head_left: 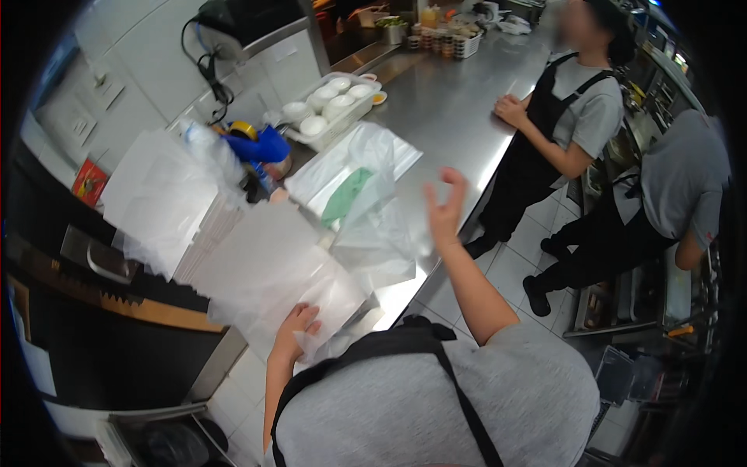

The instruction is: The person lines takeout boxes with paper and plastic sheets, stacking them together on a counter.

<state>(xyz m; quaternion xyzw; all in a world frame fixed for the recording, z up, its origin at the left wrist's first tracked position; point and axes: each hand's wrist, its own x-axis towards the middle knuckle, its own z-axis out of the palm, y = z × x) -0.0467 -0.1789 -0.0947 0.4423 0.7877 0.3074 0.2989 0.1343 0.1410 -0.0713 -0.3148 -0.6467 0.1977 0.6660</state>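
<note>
My left hand point(299, 328) is at the near edge of a pile of white plastic sheets or bags point(274, 251), its fingers curled over thin translucent plastic. Raised above the counter's front edge, my right hand point(448, 204) has its thumb and fingers apart and nothing between them. Just left of it lies a crumpled translucent plastic bag point(379, 233). A green print point(347, 195) shows on the white plastic beside that bag. Farther left, a second stack of white sheets point(166, 198) leans over the counter's left side.
The steel counter point(461, 87) runs away from me. On it stand a white basket of white bowls point(332, 105), a blue holder with yellow tape point(257, 143) and small sauce cups point(440, 44). Two co-workers in aprons point(560, 111) point(659, 192) stand to the right.
</note>
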